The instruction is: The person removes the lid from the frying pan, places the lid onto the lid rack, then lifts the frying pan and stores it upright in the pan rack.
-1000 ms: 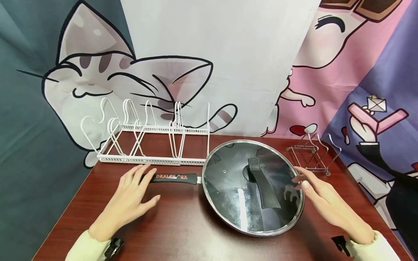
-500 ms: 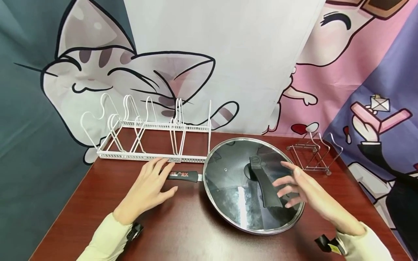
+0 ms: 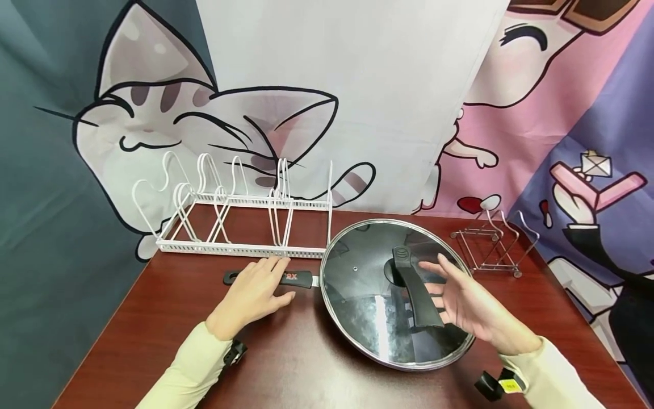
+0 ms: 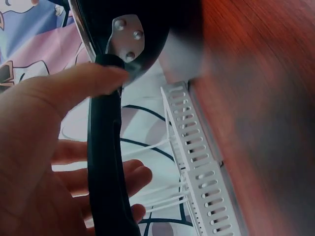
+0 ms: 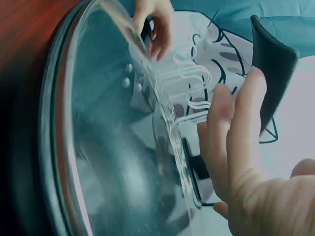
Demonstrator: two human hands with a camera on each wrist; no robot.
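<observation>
A frying pan (image 4: 155,12) stands on the table, covered by a glass lid (image 3: 352,318) with a metal rim. Its black handle (image 3: 301,279) points left. My left hand (image 3: 250,298) straddles that handle from above, thumb on the near side and fingers across the far side; the left wrist view shows the handle between them, loosely surrounded. From the lid rises a dark upright knob handle (image 3: 418,295). Beside it is my right hand (image 3: 472,307), fingers spread and slightly bent, fingertips right at the handle. In the right wrist view, the fingers overlap the lid handle (image 5: 270,69).
A white wire rack (image 3: 245,250) stands behind the pan handle, near the back edge of the brown table (image 3: 286,352). At the back right is a smaller metal wire rack (image 3: 493,266). A printed cartoon cloth (image 3: 398,113) hangs behind the table.
My left hand has slid right along the pan handle, closer to the pan. My right hand has moved left from the lid's right rim to the lid handle. The pan stays put.
</observation>
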